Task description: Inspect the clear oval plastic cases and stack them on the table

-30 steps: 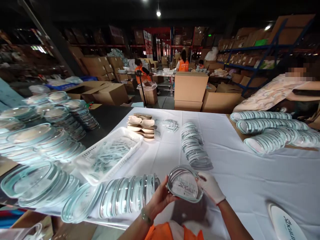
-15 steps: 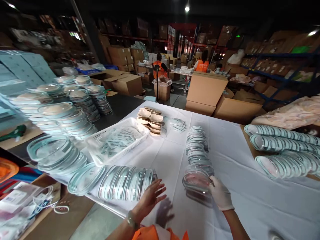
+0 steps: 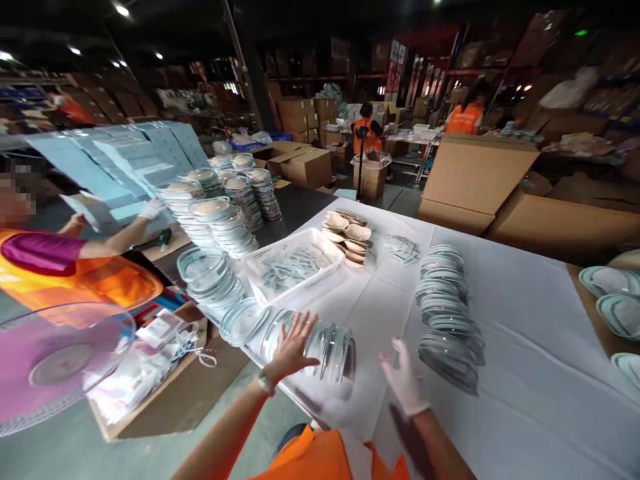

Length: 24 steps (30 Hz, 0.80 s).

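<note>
My left hand (image 3: 294,343), bare and with a watch at the wrist, spreads its fingers over a row of clear oval packs with pale green rims (image 3: 333,353). Whether its fingers touch the packs I cannot tell. My right hand (image 3: 404,379), in a white glove, is open above the white cloth, apart from anything. To its right runs a second row of similar packs (image 3: 445,310), leaning on one another. Beyond my left hand lies a white perforated basket (image 3: 327,270) with small pale green and white packets in it. Stacked beige scoop-shaped pieces (image 3: 353,233) sit beside the basket.
Tall stacks of clear packs (image 3: 215,213) stand at the left, near pale blue boxes (image 3: 155,150). A co-worker in an orange vest (image 3: 100,277) reaches there. A pink fan (image 3: 60,367) and an open carton (image 3: 165,407) are at lower left. More packs (image 3: 620,313) lie at the right edge.
My right hand has let go of the pack at the near end of the right row and moved left. My left hand has moved over the left row. The view has turned left.
</note>
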Motion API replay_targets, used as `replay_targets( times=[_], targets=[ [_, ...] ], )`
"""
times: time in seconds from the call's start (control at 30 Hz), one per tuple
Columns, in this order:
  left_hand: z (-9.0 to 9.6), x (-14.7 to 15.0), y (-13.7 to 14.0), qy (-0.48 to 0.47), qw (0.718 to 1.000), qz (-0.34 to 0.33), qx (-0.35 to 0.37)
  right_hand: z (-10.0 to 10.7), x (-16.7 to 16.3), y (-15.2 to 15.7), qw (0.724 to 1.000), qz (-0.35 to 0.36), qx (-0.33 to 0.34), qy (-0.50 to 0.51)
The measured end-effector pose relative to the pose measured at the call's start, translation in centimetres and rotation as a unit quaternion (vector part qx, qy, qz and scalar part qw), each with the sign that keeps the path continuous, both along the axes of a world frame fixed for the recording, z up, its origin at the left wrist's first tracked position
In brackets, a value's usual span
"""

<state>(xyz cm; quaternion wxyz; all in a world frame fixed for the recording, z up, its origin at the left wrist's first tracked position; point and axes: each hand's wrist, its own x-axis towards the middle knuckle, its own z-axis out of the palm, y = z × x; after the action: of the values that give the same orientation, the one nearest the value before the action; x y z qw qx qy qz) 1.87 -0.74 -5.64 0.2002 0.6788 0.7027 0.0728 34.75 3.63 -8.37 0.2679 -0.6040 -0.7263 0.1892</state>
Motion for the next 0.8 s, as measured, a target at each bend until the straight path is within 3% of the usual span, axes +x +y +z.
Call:
replay_targets(
  times=[0.03, 0.1, 0.2, 0.4, 0.63, 0.7, 0.73, 0.77, 0.8],
  targets=[
    [-0.2, 0.3, 0.7, 0.024, 0.999, -0.027, -0.027, -0.4, -3.5, -0.2, 0.996, 0.029, -0.078, 0.008],
    [-1.0, 0.9, 1.8, 0.050, 0.995, -0.066, -0.057, -1.0, -9.0, -0.2, 0.989, 0.046, -0.143, 0.005],
    [-2.7, 1.6, 2.6, 0.063, 0.993, -0.092, -0.044, -1.6, -12.0, 0.1, 0.978, 0.033, -0.202, -0.028],
    [-4.5, 3.3, 2.7, 0.032, 0.995, -0.098, 0.004, -0.9, -9.7, 0.4, 0.969, -0.047, -0.225, -0.085],
    [-3.4, 3.1, 3.4, 0.006, 0.993, -0.120, 0.011, 0.9, -4.4, 0.0, 0.965, -0.183, -0.188, 0.014],
    [-2.2, 2.8, 3.1, -0.070, 0.991, -0.109, 0.014, 2.1, -2.8, -1.5, 0.962, -0.208, -0.163, 0.062],
    [-1.4, 2.9, 2.8, -0.172, 0.981, -0.084, 0.015, 2.7, -2.4, -2.6, 0.962, -0.210, -0.144, 0.092],
    [-0.4, 3.2, 2.4, -0.303, 0.952, -0.048, 0.008, 3.4, -2.3, -3.9, 0.964, -0.204, -0.113, 0.128],
    [0.6, 3.7, 1.9, -0.437, 0.899, -0.009, -0.010, 3.9, -2.6, -5.2, 0.967, -0.192, -0.062, 0.157]
  ],
)
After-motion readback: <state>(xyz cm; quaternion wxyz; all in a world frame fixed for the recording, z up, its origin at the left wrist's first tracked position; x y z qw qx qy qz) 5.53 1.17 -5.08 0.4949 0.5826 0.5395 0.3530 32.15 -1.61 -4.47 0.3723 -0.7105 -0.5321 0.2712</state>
